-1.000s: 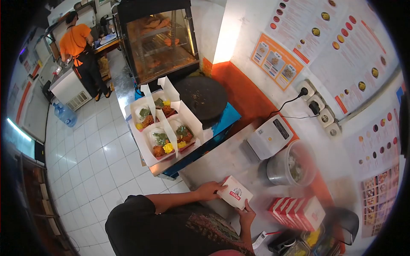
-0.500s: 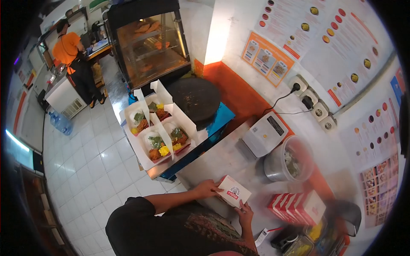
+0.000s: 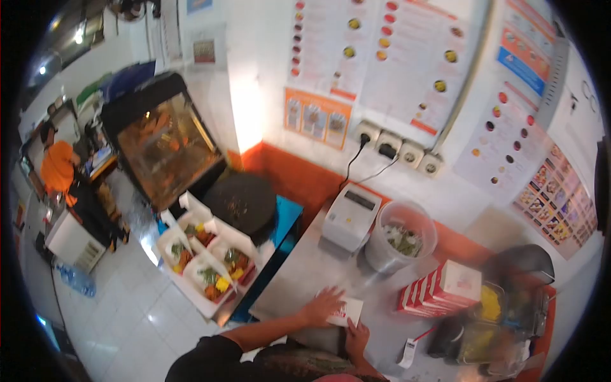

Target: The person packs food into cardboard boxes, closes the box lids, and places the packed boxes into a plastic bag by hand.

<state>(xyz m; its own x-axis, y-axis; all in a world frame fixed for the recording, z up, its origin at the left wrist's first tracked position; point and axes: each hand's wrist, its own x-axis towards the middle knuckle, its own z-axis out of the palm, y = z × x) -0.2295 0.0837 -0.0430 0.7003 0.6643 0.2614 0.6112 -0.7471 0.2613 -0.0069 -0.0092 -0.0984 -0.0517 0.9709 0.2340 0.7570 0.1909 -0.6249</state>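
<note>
A small white cardboard food box with red print rests on the metal counter in front of me. My left hand lies across its left side, fingers spread and flat over the top. At the near right corner my right hand grips the box edge, thumb and fingers around it. To the right stands a row of similar red and white boxes, apart from my hands. The underside of the box I hold is hidden.
Open boxes of rice, greens and fried chicken stand at the left on the counter. Behind are a white label printer, a clear bucket and a heated display case. Topping tubs sit at right; a co-worker stands far left.
My left hand has moved from the box's left edge onto its top, fingers now spread. My right hand stays at the near corner. The camera view has swung upward and right.
</note>
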